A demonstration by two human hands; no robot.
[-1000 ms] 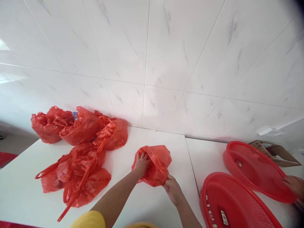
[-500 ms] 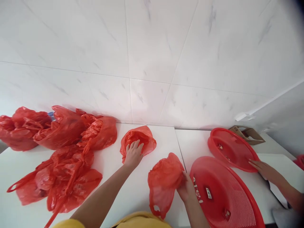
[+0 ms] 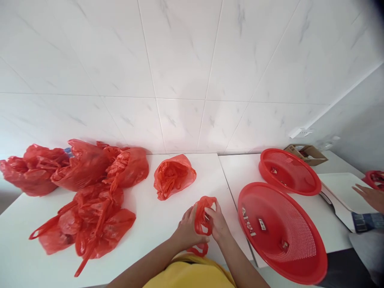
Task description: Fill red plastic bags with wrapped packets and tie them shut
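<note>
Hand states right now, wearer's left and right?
Left hand: curled around a crumpled red bag, holding it.
Right hand: closed on the same bag, from its right side.

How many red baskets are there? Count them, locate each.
2 for certain: the front basket, at right, and the rear basket behind it, near the cardboard box. A red object cut off at the right edge may be another.
</note>
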